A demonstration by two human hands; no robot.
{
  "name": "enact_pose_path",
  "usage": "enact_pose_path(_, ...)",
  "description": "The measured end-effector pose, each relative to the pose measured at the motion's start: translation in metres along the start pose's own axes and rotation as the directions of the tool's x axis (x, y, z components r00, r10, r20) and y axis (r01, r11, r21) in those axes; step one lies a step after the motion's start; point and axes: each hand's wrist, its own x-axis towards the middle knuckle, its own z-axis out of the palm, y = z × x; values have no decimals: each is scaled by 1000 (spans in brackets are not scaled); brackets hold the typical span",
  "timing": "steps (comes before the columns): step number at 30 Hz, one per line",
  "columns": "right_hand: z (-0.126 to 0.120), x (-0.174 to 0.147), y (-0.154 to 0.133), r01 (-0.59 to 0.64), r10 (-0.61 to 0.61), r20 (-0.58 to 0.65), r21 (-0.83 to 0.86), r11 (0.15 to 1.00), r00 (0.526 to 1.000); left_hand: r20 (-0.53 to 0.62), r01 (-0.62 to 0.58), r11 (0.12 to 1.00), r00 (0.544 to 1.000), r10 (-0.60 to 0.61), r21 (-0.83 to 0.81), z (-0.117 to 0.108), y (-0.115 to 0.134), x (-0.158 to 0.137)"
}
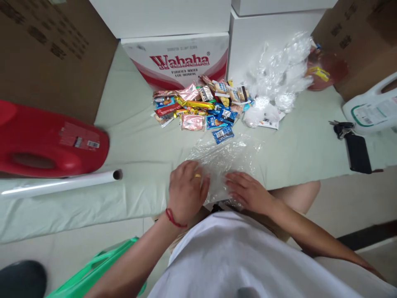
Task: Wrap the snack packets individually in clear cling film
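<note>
A clear, crinkled plastic bag (221, 159) lies spread at the front edge of the cloth-covered table. On its left side rests my left hand (187, 182), palm down, a ring on one finger and a red cord round the wrist. My right hand (249, 191) lies on the bag's right side with its fingers stretched toward the left. Both hands are open, touching the film. Just beyond the bag is a blue snack packet (223, 135), in front of a heap of wrapped snacks (192, 105) in pink, yellow, red and blue wrappers.
Bunched clear plastic bags (273, 78) sit right of the snacks. A white Wahaha carton (176, 62) stands behind. At left are a red jug (52, 140) and a white tube roll (62, 184); at right, a white jug (372, 105), keys (341, 129) and a black phone-like object (358, 153).
</note>
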Motion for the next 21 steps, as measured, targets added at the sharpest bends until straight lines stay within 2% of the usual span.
enact_pose_path(2, 15, -14, -3, 7, -5, 124, -13, 1000, 992, 17, -174, 982, 984, 176, -75, 12, -4, 24)
enact_pose_path(4, 18, -31, 2, 2, 0, 232, -7, 1000, 973, 89, -223, 971, 969, 230, -81, 32, -12, 48)
enact_pose_path(6, 9, -52, 8, -19, 11, 309, 22, 1000, 951, 185, -167, 984, 967, 176, -63, 53, -23, 64)
enact_pose_path(8, -8, -73, 14, -59, 38, 335, 52, 997, 942, 231, -116, 992, 965, 125, -52, 67, -35, 67)
enact_pose_path(10, -28, -92, 20, -129, 99, 298, 81, 988, 949, 223, -46, 998, 973, 53, -34, 73, -42, 58)
enact_pose_path(12, -43, -100, 26, -221, 200, 179, 101, 970, 963, 197, 32, 999, 980, -29, -11, 72, -44, 44)
enact_pose_path(14, -50, -95, 33, -303, 301, 28, 94, 948, 953, 190, 84, 996, 978, -84, 6, 67, -40, 32)
enact_pose_path(16, -45, -76, 37, -333, 337, -64, 67, 941, 939, 189, 115, 993, 975, -116, 13, 62, -35, 26)
enact_pose_path(18, -34, -52, 39, -293, 294, -47, 41, 955, 955, 181, 119, 993, 976, -120, 17, 57, -36, 27)
enact_pose_path(21, -17, -21, 47, -192, 194, 85, -35, 981, 977, 185, 39, 999, 982, -40, 14, 54, -51, 37)
